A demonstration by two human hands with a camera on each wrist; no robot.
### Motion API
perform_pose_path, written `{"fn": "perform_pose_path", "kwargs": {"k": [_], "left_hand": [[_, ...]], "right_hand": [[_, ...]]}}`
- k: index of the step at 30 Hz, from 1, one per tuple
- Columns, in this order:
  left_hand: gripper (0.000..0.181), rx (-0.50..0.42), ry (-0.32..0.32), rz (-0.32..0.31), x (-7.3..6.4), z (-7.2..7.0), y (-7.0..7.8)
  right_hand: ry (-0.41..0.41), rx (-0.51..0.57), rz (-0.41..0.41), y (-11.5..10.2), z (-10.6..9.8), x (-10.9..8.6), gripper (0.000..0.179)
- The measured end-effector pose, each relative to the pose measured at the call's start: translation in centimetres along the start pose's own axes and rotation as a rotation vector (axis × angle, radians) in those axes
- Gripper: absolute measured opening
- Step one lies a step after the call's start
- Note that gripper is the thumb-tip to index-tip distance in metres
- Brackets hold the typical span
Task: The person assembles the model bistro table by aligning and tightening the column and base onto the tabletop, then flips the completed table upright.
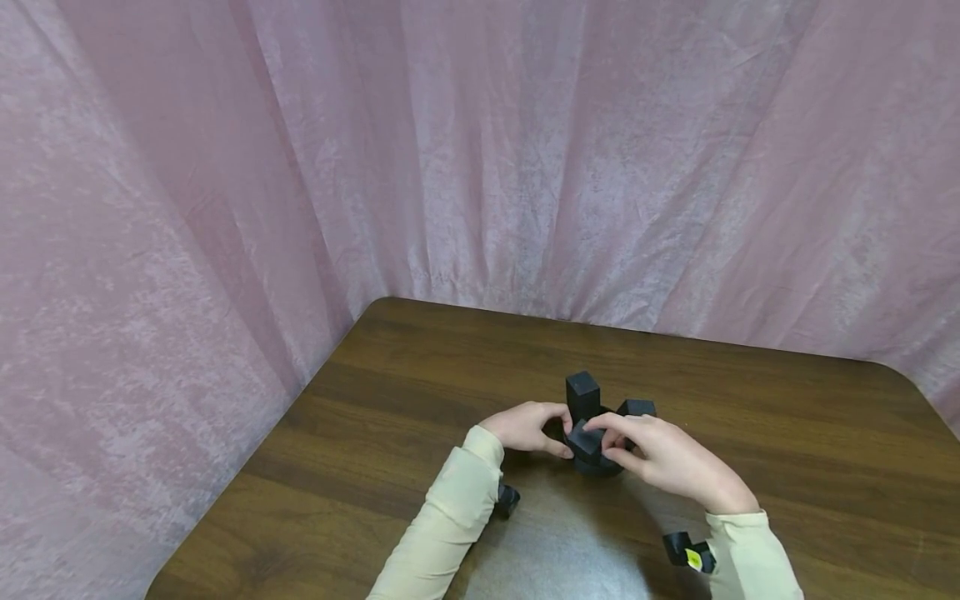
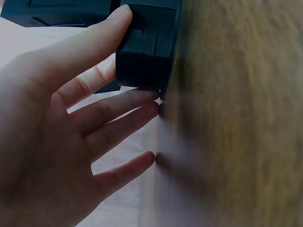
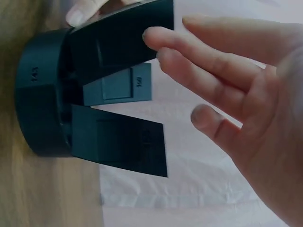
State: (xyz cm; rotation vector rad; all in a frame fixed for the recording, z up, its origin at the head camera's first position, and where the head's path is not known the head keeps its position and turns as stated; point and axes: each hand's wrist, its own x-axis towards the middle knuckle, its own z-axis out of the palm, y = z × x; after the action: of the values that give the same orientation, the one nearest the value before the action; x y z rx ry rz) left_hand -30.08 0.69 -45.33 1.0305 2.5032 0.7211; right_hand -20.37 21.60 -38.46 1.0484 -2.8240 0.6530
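Note:
A black round base (image 3: 42, 94) stands on the table with several black rectangular blocks rising from it. My left hand (image 1: 528, 427) grips the side of this base, thumb at its near side and fingers round behind; the little finger stands apart from it in the left wrist view. The near block (image 1: 585, 440) leans outward. My right hand (image 1: 667, 458) is over it, fingertips touching its upper end and face, the other fingers loosely bent beside it. Another block (image 1: 582, 396) stands upright behind, and a third block (image 3: 120, 142) slants away on the right.
The brown wooden table (image 1: 360, 433) has rounded far corners, with a pink curtain (image 1: 487, 167) hanging close behind. A black wrist device (image 1: 507, 502) sits at the left cuff, and another with a yellow mark (image 1: 693, 559) at the right cuff.

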Motion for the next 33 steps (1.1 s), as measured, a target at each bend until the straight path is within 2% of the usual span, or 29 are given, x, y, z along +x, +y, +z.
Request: {"fn": "perform_pose_path", "kwargs": {"k": [3,7,9,11,16,22,26,33], "left_hand": [[0.028,0.001,-0.001,0.003,-0.1,-0.1,0.1],[0.029,0.001,-0.007,0.015,-0.1,-0.1,0.1],[0.029,-0.003,-0.012,0.018,-0.1,-0.1,0.1],[0.029,-0.003,-0.016,0.021,-0.1,-0.1,0.0],[0.029,-0.007,-0.018,0.018,0.0,-0.2,0.0],[0.031,-0.022,-0.028,0.006,-0.1,-0.2,-0.1],[0.03,-0.033,-0.034,0.011,-0.1,-0.2,0.0],[0.028,-0.039,-0.042,-0.01,-0.2,-0.2,-0.1]], "right_hand": [[0.056,-0.06,-0.022,0.1,0.5,0.3,0.033],[0.191,-0.157,-0.087,0.4,1.3,0.5,0.03],[0.236,-0.17,-0.104,0.6,1.4,0.6,0.028],[0.23,-0.151,-0.099,0.6,1.5,0.6,0.026],[0.151,-0.108,-0.035,0.7,1.6,0.5,0.027],[0.15,-0.077,-0.002,1.0,1.9,0.7,0.026],[0.114,-0.041,-0.001,1.0,2.1,0.8,0.029],[0.105,-0.093,0.015,0.9,2.4,0.8,0.04]]}}
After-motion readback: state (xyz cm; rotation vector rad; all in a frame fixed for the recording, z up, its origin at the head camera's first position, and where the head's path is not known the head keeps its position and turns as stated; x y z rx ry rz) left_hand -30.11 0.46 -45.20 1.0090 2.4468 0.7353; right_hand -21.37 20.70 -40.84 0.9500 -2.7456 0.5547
